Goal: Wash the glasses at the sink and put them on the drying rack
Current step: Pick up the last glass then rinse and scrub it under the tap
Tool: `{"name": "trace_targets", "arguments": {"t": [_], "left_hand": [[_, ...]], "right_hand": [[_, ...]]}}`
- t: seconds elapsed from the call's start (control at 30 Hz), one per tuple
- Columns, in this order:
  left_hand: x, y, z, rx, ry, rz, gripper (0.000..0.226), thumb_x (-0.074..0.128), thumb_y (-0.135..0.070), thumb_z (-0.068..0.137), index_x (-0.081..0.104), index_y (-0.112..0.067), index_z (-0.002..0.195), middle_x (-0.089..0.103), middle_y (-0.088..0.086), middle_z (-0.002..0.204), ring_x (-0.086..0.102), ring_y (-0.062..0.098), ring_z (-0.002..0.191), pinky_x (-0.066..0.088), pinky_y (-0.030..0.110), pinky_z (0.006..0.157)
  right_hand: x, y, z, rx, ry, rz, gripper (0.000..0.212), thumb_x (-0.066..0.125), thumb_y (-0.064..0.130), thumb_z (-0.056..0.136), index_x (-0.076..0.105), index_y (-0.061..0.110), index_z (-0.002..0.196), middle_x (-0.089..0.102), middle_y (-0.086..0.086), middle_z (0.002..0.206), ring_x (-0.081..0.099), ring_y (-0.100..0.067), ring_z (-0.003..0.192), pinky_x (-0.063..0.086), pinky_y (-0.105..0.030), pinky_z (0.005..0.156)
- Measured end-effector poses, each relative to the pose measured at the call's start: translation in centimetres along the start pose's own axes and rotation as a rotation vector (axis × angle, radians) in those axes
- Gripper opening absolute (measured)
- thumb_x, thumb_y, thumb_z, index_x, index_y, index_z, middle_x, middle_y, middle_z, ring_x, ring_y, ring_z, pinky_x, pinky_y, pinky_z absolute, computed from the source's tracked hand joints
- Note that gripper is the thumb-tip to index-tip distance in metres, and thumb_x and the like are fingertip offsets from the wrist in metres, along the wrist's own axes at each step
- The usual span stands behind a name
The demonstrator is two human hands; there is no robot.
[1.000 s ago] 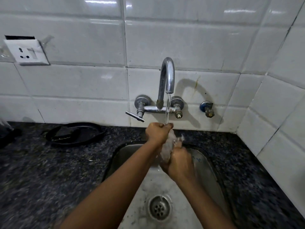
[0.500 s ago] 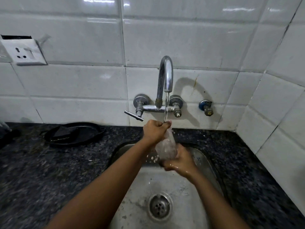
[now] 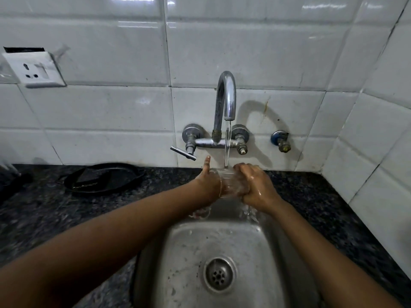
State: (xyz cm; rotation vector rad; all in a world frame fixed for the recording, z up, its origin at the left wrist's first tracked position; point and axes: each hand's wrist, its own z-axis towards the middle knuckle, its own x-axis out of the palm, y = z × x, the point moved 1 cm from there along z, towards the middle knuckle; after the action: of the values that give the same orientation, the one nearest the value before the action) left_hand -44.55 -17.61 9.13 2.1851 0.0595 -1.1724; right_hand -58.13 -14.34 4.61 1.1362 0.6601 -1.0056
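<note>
- Right now you are holding a clear drinking glass [image 3: 229, 182] on its side between both hands, above the back edge of the steel sink [image 3: 262, 263] and directly under the tap.
- Your left hand [image 3: 208, 182] is cupping the glass's left end; its thumb is sticking straight up while the other fingers are hidden behind the glass, so how far they are curling cannot be told.
- Your right hand [image 3: 255, 187] is gripping the right end, its wet fingers [image 3: 241, 168] curling over the top of the glass and wrapping round it.
- Water is running in a thin stream [image 3: 227, 143] from the curved chrome faucet [image 3: 225, 101] and striking the top of the glass between your hands.
- Water is spilling off the glass and off your right wrist, splashing into the basin below.
- The round drain [image 3: 219, 275] is sitting in the middle of the basin, nearer to you than the glass.
- A black pan-like dish [image 3: 102, 177] is lying on the dark speckled granite counter [image 3: 66, 218], well to the left of the sink.
- A white wall socket [image 3: 33, 70] is hanging slightly tilted on the white tiles at upper left.
- A small blue-collared valve [image 3: 280, 141] is jutting from the wall just right of the faucet body.
</note>
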Motion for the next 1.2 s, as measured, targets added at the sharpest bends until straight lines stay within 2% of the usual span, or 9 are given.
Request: {"name": "trace_targets", "arguments": {"t": [0.1,0.27,0.43,0.5,0.6,0.8,1.0,1.1,1.2], "left_hand": [[1.1,-0.7,0.9,0.023,-0.106,-0.092,0.072,0.054,-0.020,0.090,0.012,-0.022,0.148,0.017,0.009,0.156,0.012,0.032,0.143,-0.006,0.068,0.108],[2.0,0.6,0.8,0.362,-0.182,-1.727,0.044,0.062,-0.010,0.083,0.052,-0.013,0.126,0.052,0.013,0.134,0.052,0.023,0.121,0.040,0.033,0.104],[4.1,0.3,1.3,-0.013,-0.183,-2.557,0.055,0.027,-0.047,0.097,0.062,-0.004,0.103,0.072,0.013,0.090,0.070,0.021,0.079,0.051,0.033,0.074],[4.9,0.3,1.8,-0.250,-0.223,-2.803,0.042,0.029,-0.030,0.096,0.056,-0.002,0.081,0.067,0.012,0.063,0.063,0.019,0.051,0.047,0.029,0.056],[4.3,0.0,1.9,-0.168,-0.181,-2.943,0.025,0.032,-0.002,0.093,0.056,0.006,0.090,0.063,0.017,0.073,0.062,0.021,0.061,0.056,0.025,0.051],[0.4,1.2,1.4,0.326,-0.172,-2.524,0.022,0.051,-0.001,0.087,0.062,0.001,0.106,0.070,0.014,0.100,0.069,0.020,0.087,0.058,0.027,0.078],[-1.3,0.7,4.1,0.213,-0.202,-0.887,0.029,0.053,-0.010,0.091,0.055,-0.003,0.119,0.057,0.015,0.118,0.054,0.023,0.104,0.044,0.034,0.098],[-1.3,0.9,4.6,0.193,-0.288,-0.834,0.025,0.056,-0.008,0.088,0.059,-0.003,0.112,0.057,0.013,0.110,0.056,0.026,0.103,0.045,0.036,0.094],[-2.1,2.3,4.1,0.223,-0.137,-0.931,0.022,0.052,-0.010,0.091,0.060,-0.001,0.110,0.059,0.004,0.098,0.056,0.011,0.085,0.043,0.015,0.080]], "right_hand": [[-1.0,0.4,0.2,-0.041,-0.034,-0.123,0.068,0.078,0.023,0.069,0.046,0.016,0.129,0.051,-0.006,0.128,0.043,-0.024,0.119,0.043,-0.039,0.096],[-1.7,0.1,-0.1,-0.024,-0.013,-0.222,0.070,0.077,0.027,0.070,0.042,0.022,0.130,0.049,-0.004,0.127,0.044,-0.023,0.117,0.045,-0.034,0.080],[-3.2,0.4,0.4,-0.132,-0.155,-0.613,0.068,0.089,0.013,0.047,0.062,0.016,0.109,0.064,-0.015,0.103,0.061,-0.032,0.091,0.048,-0.039,0.069],[-3.9,0.9,0.8,-0.173,-0.142,-0.755,0.072,0.090,0.012,0.042,0.062,0.015,0.109,0.065,-0.015,0.104,0.062,-0.031,0.093,0.049,-0.040,0.070],[-4.1,1.2,1.1,-0.165,-0.183,-0.799,0.070,0.092,0.018,0.031,0.068,0.016,0.097,0.068,-0.012,0.094,0.065,-0.028,0.084,0.051,-0.037,0.064],[-2.9,0.3,1.0,0.022,-0.061,-0.247,0.049,0.069,0.019,0.078,0.049,0.018,0.123,0.052,-0.008,0.123,0.046,-0.027,0.115,0.041,-0.036,0.090],[-1.2,-0.1,0.4,-0.045,0.015,0.112,0.081,0.083,0.009,0.060,0.045,0.013,0.132,0.051,-0.010,0.131,0.047,-0.024,0.120,0.042,-0.040,0.102],[-0.1,-0.5,0.2,0.002,-0.137,0.232,0.076,0.083,0.003,0.056,0.052,0.012,0.124,0.056,-0.010,0.118,0.053,-0.023,0.108,0.050,-0.038,0.091],[0.1,-0.1,0.1,0.108,-0.142,0.431,0.061,0.077,-0.011,0.057,0.055,0.011,0.110,0.061,0.000,0.093,0.061,-0.008,0.084,0.049,-0.011,0.068]]}}
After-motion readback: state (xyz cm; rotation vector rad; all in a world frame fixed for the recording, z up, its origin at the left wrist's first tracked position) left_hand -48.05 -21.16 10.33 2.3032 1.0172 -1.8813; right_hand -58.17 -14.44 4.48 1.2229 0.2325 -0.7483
